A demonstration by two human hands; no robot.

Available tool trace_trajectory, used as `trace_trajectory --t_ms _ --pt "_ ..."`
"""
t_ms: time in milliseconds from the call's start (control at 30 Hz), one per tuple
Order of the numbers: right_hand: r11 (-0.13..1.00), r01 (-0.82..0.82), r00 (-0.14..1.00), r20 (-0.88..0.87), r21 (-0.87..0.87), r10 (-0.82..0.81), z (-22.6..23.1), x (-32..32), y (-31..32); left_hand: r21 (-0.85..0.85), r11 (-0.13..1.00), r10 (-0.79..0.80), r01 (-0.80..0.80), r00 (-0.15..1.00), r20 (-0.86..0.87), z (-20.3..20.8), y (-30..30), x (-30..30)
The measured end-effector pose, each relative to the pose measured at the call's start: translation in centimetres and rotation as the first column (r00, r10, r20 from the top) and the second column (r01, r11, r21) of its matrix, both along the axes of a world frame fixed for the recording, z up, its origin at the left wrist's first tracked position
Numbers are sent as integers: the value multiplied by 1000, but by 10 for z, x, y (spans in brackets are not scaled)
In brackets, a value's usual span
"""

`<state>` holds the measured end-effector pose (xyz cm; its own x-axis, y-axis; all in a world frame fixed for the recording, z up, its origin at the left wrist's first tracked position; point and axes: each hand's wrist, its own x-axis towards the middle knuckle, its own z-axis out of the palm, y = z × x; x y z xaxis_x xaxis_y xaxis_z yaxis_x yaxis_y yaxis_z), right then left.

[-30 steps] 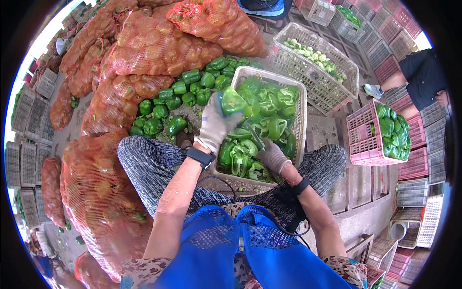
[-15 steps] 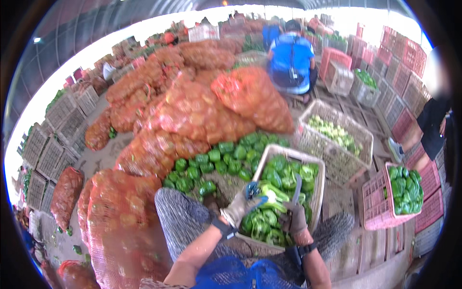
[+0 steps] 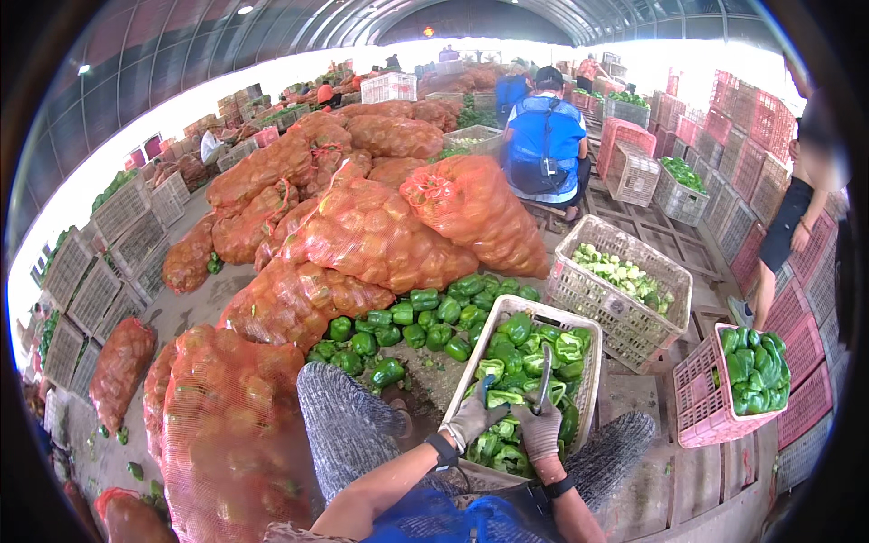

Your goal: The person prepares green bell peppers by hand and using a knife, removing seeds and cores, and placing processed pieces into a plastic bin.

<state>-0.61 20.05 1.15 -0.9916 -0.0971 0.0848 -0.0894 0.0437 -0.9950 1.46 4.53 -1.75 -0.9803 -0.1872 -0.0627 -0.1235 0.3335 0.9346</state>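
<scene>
My right hand (image 3: pixel 541 431), in a pale work glove, is closed round a knife (image 3: pixel 546 376) whose blade points up and away from me. To its left, my gloved left hand (image 3: pixel 474 421) is over the crate's near left part. Its fingers are apart, one blue-tipped finger sticking up, and I see nothing held in it. Both hands are over a pale plastic crate (image 3: pixel 590 398) between my knees. Cut green peppers (image 3: pixel 493 369) fill the crate, some showing their pale insides. Whole green peppers (image 3: pixel 422 317) lie on the ground beyond my left knee.
Orange mesh sacks (image 3: pixel 376 240) are heaped ahead and left. A crate of pale green pieces (image 3: pixel 625 271) stands ahead right, a pink crate of green peppers (image 3: pixel 756 371) at my right. A co-worker in blue (image 3: pixel 546 149) sits ahead; another person (image 3: pixel 787 226) stands right, beside stacked crates.
The cut pepper with a pale core, earlier in my left hand, is no longer held there. Both hands have moved slightly lower and nearer me, and the view has tilted up.
</scene>
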Motion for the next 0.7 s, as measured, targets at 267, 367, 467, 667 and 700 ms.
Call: trace_trajectory --t_ms 267,367,467,667,700 --pt "966 44 988 -157 255 -4 9 9 -9 524 843 186 -123 980 -70 -5 14 3" --pt "997 5 976 217 -72 10 36 9 -7 586 810 144 -1 970 -196 -45 5 -11" --pt "948 82 928 370 -308 40 47 -3 7 570 821 88 30 980 -178 -17 13 -10" --pt "849 162 852 505 -503 137 59 -12 32 284 956 5 78 959 -283 17 13 2" --pt "824 158 828 527 -545 190 54 -14 37 440 894 14 83 977 -212 24 12 4"
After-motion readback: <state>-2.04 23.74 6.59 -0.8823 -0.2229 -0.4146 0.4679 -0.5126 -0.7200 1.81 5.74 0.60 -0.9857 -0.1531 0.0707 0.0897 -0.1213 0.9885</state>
